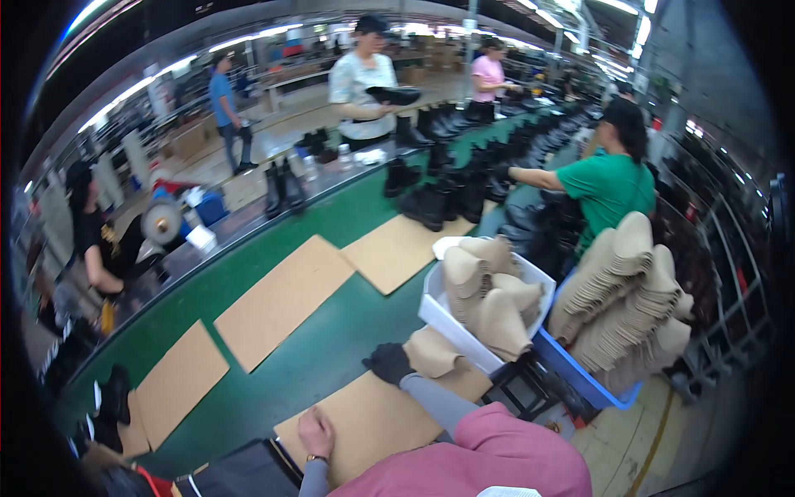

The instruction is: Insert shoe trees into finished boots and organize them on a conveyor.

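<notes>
My left hand (pixel 315 432), bare, rests on a tan cardboard sheet (pixel 364 418) at the near edge of the green belt. Its fingers are loosely bent, and I see nothing in them. At the sheet's far edge is my right hand (pixel 387 363) in a black glove, fingers reaching left over the belt; it appears open, though the dark glove hides detail. Just right of that glove lies a curved beige shoe insert (pixel 432 352). More of these beige inserts (pixel 489 294) fill a white bin (pixel 431 311) beyond it.
A blue crate (pixel 580 373) holds stacked beige inserts (pixel 617 290) at my right. Cardboard sheets (pixel 286 298) lie along the green belt (pixel 315 348). Black boots (pixel 435 199) crowd its far part. A person in green (pixel 609 186) handles boots; others stand across the belt.
</notes>
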The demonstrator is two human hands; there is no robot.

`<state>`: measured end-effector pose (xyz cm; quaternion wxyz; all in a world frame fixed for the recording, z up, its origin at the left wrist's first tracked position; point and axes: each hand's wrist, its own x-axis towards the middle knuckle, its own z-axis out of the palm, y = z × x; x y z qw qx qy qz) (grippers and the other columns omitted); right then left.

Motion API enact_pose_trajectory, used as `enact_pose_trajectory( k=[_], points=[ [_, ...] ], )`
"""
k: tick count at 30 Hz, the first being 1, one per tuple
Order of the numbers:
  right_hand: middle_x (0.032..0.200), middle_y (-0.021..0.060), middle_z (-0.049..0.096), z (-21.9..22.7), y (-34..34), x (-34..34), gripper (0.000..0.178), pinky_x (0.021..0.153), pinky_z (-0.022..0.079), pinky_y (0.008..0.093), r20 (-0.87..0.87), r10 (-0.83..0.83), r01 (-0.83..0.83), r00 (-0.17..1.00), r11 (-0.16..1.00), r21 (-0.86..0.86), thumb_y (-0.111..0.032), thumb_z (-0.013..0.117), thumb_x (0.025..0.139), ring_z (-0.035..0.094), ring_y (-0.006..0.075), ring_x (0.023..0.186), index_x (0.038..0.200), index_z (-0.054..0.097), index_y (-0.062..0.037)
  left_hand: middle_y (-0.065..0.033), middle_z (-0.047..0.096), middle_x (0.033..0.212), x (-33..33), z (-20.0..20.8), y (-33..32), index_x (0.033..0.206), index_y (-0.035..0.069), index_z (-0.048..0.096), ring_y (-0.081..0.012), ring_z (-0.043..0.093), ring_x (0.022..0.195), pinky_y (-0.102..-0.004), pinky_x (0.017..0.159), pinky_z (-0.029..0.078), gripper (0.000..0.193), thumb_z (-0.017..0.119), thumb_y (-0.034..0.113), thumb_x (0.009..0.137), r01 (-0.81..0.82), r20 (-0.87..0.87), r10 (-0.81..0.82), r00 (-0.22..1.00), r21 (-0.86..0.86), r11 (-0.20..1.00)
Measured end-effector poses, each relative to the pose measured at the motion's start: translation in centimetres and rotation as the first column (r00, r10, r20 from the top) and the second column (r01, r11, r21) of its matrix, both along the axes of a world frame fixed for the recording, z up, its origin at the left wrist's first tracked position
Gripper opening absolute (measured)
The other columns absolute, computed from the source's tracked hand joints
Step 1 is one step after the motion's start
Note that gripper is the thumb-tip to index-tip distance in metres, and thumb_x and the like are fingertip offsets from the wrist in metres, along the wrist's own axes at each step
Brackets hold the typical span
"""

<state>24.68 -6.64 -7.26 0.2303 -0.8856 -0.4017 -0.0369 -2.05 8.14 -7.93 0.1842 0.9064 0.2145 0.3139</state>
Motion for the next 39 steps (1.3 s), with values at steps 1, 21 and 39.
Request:
enact_pose_trajectory(
  k=[1,21,39],
  points=[
    [0.082,0.0131,0.068,0.5,0.0,0.1,0.043,0.073,0.049,0.0472,-0.033,-0.029,0.026,0.999,0.997,-0.076,-0.049,0.058,0.086,0.064,0.0322,0.083,0.072,0.073,-0.0116,-0.0193,0.063,0.09,0.1,-0.2,0.1,0.113,-0.002,0.06,-0.0373,0.059,0.087,-0.0488,0.08,0.047,0.036,0.061,0.009,0.079,0.016,-0.022,-0.017,1.0,-0.026,1.0],
    [0.094,0.0107,0.067,3.1,-0.9,-0.2,0.044,0.084,0.045,0.0447,-0.145,-0.049,0.009,0.988,0.964,-0.264,-0.048,0.051,0.093,0.062,0.0288,0.093,0.08,0.074,-0.0119,-0.02,0.057,0.094,0.4,0.5,-0.6,0.121,-0.005,0.053,-0.0371,0.054,0.086,-0.0479,0.08,0.044,0.041,0.06,0.006,0.082,0.055,-0.074,-0.058,0.996,-0.04,0.998],
    [0.089,0.0084,0.067,2.5,-1.2,0.1,0.045,0.081,0.045,0.0436,-0.088,-0.012,-0.007,0.996,0.977,-0.215,-0.05,0.052,0.092,0.062,0.027,0.089,0.076,0.074,-0.0137,-0.0161,0.052,0.082,0.4,-0.7,-0.1,0.12,-0.006,0.053,-0.0323,0.051,0.075,-0.0461,0.074,0.043,0.04,0.06,0.005,0.082,0.041,-0.116,-0.05,0.992,-0.077,0.996]
  ],
)
